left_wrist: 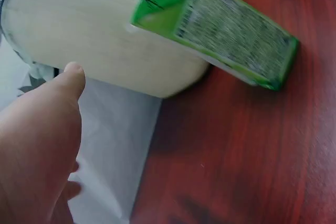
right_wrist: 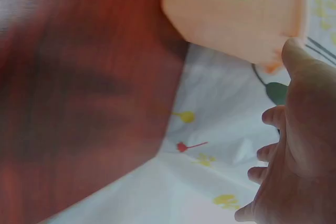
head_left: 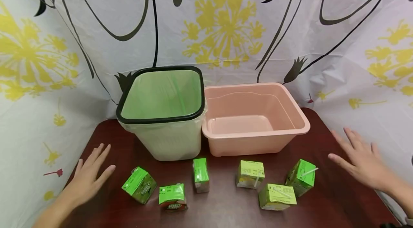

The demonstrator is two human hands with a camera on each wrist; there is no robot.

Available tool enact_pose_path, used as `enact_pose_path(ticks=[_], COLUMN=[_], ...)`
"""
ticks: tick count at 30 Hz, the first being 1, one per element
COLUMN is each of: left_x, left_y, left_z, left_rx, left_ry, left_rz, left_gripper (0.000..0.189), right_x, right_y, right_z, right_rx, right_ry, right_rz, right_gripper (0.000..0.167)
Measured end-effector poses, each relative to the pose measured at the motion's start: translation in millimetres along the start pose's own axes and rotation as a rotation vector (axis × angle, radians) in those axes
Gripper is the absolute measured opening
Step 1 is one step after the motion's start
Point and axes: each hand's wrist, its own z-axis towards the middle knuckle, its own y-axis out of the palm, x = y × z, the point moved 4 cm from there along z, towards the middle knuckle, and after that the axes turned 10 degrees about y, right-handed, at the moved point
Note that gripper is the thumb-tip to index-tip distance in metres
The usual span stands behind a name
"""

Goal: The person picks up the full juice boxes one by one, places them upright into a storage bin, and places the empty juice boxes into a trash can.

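Nearest the camera, the person's left hand (head_left: 86, 179) is at eight o'clock in the head view and the person's right hand (head_left: 361, 165) at four, both with fingers spread wide and holding nothing. From the left hand, a boxy green cardboard drink carton with a bright green top (head_left: 139, 185) stands at three o'clock, just beside the thumb but apart from it, its long axis upright and its body turned corner-on. From the right hand, a dark green cardboard carton with a thin white straw (head_left: 300, 177) is at nine o'clock, also untouched; each hand is the nearer one to its own carton. On the left wrist view, the first carton's side carries a dense printed panel, too blurred to read. Between these two, on the dark red-brown wooden table (head_left: 338, 195), stand a green-topped carton with a reddish front (head_left: 172, 197), a slim green-topped carton (head_left: 201, 175) and two pale yellow-green cartons (head_left: 250, 174). From the slim one, a pale plastic bin with a black rim (head_left: 171, 138) stands at eleven o'clock, a pink rectangular plastic basin (head_left: 245, 145) between one and two.
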Motion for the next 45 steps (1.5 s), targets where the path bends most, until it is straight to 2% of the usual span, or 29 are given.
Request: enact_pose_path(ticks=[5, 8, 10, 12, 17, 22, 26, 31, 36, 38, 45], left_x=[13.8, 24.7, 32.0, 38.3, 48.5, 51.7, 52.8, 55.5, 58.6, 59.8, 63.8], left_y=[-11.0, -14.7, -14.0, -10.9, 2.4, 18.8, 32.2, 45.2, 51.7, 53.4, 59.4], left_z=[-4.0, -8.7, -11.8, -14.3, -15.9, -14.3, -12.0, -9.3, -8.7, -8.3, -7.0], left_rx=[0.047, 0.081, 0.093, 0.096, 0.067, 0.052, 0.05, 0.031, 0.048, 0.067, 0.113], left_ry=[0.066, 0.125, 0.154, 0.165, 0.132, 0.114, 0.103, 0.049, 0.031, 0.036, 0.046], left_rz=[-0.088, -0.119, -0.144, -0.169, -0.241, -0.373, -0.452, -0.469, -0.394, -0.347, -0.271], left_gripper=[0.062, 0.064, 0.067, 0.071, 0.078, 0.079, 0.08, 0.083, 0.082, 0.082, 0.087], right_x=[-13, -20, -26, -31, -47, -61, -62, -58, -53, -53, -57], right_y=[-22, -38, -47, -54, -61, -56, -48, -36, -25, -23, -17], right_z=[24.3, 41.4, 53.2, 64.7, 90.8, 113.1, 127.3, 135.6, 140.5, 141.7, 142.9], right_rx=[0.035, 0.035, 0.001, -0.06, -0.204, -0.298, -0.392, -0.503, -0.56, -0.569, -0.563], right_ry=[-0.043, -0.092, -0.101, -0.072, 0.045, 0.114, 0.214, 0.286, 0.296, 0.303, 0.3], right_rz=[0.013, 0.099, 0.181, 0.261, 0.371, 0.535, 0.673, 0.771, 0.852, 0.867, 0.873], right_gripper=[0.073, 0.065, 0.06, 0.057, 0.057, 0.06, 0.066, 0.067, 0.059, 0.059, 0.057])
